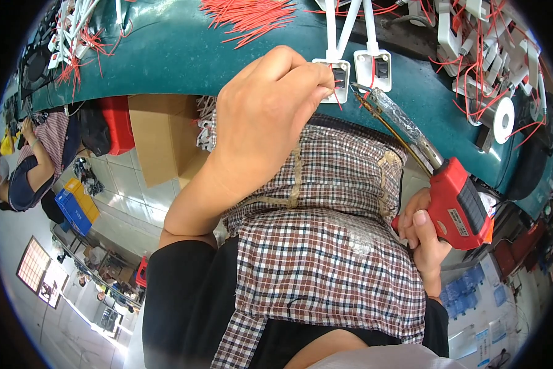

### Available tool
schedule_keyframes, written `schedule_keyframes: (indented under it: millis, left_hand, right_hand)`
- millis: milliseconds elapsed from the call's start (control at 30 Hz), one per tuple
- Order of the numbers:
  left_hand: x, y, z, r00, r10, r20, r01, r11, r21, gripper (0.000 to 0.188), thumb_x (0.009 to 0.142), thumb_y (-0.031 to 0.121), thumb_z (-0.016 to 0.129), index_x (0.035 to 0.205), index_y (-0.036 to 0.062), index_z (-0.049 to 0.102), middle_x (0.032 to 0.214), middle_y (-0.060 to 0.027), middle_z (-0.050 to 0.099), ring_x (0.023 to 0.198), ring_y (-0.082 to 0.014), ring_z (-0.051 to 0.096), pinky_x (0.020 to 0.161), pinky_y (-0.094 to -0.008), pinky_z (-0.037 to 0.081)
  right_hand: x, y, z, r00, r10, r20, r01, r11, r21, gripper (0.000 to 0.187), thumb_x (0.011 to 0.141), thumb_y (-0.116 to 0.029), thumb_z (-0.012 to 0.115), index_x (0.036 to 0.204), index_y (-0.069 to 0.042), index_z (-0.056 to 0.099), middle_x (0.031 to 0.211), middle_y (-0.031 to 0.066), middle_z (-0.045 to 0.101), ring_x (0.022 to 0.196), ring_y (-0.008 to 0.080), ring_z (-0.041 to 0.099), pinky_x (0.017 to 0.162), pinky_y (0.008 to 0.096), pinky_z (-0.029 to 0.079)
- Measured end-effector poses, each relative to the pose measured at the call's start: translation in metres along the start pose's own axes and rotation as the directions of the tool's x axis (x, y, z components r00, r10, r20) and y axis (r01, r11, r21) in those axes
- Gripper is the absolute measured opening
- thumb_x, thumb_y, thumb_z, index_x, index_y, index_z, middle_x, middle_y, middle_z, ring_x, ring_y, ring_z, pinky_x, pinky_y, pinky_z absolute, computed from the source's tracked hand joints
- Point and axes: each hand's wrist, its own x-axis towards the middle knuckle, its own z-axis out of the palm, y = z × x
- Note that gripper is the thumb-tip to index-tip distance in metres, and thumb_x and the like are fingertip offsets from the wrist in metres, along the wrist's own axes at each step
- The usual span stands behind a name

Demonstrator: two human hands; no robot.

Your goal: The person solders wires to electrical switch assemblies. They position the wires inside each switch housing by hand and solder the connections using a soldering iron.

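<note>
Head view, white housings: two, open, black-switched, near the bench's front edge.
Left hand: we pinch a red wire at the left housing.
Soldering gun: red, tip near both housings; our right hand wraps its handle.
Room: bare green bench leftward; wired parts crowd the right.
</note>
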Motion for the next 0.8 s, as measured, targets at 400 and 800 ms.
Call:
schedule_keyframes:
  millis: [400, 800]
  left_hand:
    - [0.0001, -0.0004, 0.0020, 1.000, -0.012, -0.004, 0.012, 1.000, 0.026, 0.013, 0.074, 0.009, 0.075, 0.084, 0.0115, 0.067, 0.077, -0.0019, 0.057, 0.069, -0.0211, 0.060, 0.058, -0.0340, 0.047]
    - [-0.0012, 0.0013, 0.0037, 0.999, -0.025, -0.022, 0.025, 0.999, 0.027, 0.011, 0.074, 0.009, 0.075, 0.081, 0.0110, 0.066, 0.077, -0.0017, 0.058, 0.068, -0.0205, 0.061, 0.058, -0.0336, 0.048]
  right_hand:
    - [-0.0020, 0.0013, -0.0018, 1.000, 0.016, -0.001, -0.016, 0.999, 0.028, 0.025, 0.091, -0.020, 0.059, 0.082, 0.000, 0.048, 0.063, 0.0061, 0.047, 0.041, 0.0066, 0.035, 0.044, 0.0230, 0.037]
    - [-0.0062, 0.0093, -0.0007, 0.997, 0.037, -0.061, -0.033, 0.998, 0.061, 0.024, 0.090, -0.018, 0.061, 0.095, 0.003, 0.051, 0.060, 0.0048, 0.049, 0.040, 0.0060, 0.035, 0.042, 0.0228, 0.037]
